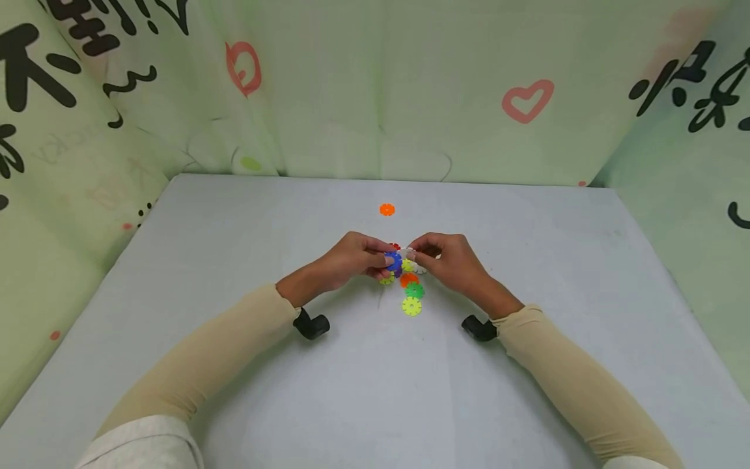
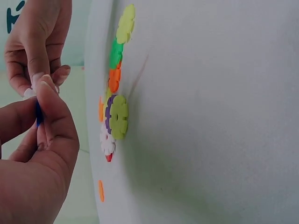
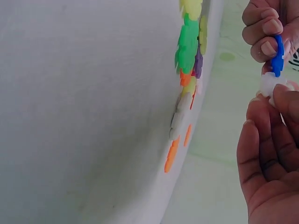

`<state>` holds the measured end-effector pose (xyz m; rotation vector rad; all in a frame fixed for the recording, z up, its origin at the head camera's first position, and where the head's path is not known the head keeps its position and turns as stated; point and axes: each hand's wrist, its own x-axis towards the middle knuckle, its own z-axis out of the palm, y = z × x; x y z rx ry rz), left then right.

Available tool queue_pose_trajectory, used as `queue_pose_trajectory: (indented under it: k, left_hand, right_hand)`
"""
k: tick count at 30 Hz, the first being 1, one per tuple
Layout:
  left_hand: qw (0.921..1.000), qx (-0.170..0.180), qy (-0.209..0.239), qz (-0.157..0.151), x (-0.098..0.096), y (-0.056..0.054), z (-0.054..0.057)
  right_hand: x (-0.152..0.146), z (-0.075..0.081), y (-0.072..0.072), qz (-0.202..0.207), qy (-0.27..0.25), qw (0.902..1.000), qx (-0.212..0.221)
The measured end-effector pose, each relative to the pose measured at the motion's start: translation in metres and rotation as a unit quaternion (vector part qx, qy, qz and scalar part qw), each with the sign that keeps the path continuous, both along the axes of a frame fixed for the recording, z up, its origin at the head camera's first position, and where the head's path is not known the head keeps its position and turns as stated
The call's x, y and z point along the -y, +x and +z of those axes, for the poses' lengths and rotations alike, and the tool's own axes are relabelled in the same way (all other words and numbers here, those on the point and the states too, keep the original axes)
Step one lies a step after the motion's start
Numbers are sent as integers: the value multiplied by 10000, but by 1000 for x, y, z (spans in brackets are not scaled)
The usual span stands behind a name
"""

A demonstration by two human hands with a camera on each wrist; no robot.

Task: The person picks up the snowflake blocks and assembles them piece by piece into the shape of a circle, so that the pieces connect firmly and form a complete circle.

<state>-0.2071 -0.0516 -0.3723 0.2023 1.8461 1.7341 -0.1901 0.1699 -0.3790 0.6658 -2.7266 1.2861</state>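
Note:
My left hand (image 1: pixel 348 262) pinches a blue notched flower-shaped disc (image 3: pixel 277 58) between thumb and fingers. Opposite it, my right hand (image 1: pixel 451 260) holds a white notched disc (image 3: pixel 268 85) by its edge. In the right wrist view the blue and white discs meet edge to edge, held above the table; fingertips hide part of both. Beneath the hands lies a cluster of similar discs, with a yellow disc (image 1: pixel 412 307), a green disc (image 1: pixel 415 290) and an orange disc (image 1: pixel 409 280) in a row. A yellow-green disc (image 2: pixel 120 116) overlaps a purple one (image 2: pixel 109 114) there.
A single orange disc (image 1: pixel 387 210) lies farther back on the white table (image 1: pixel 375 391). Pale green printed cloth (image 1: pixel 381 91) rises behind the table and along both sides. Black wrist-camera mounts (image 1: pixel 312 324) jut inward from the sleeves.

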Motion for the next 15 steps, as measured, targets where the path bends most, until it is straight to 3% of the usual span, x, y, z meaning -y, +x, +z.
queue_pose_trajectory:
  k: [9, 15]
  left_hand:
    - [9999, -72, -35, 116, 2, -2, -1]
    - [9998, -112, -183, 49, 3, -4, -2]
  right_hand:
    - [-4, -2, 0, 94, -99, 9999, -74]
    - [-4, -2, -1, 415, 151, 9976, -525]
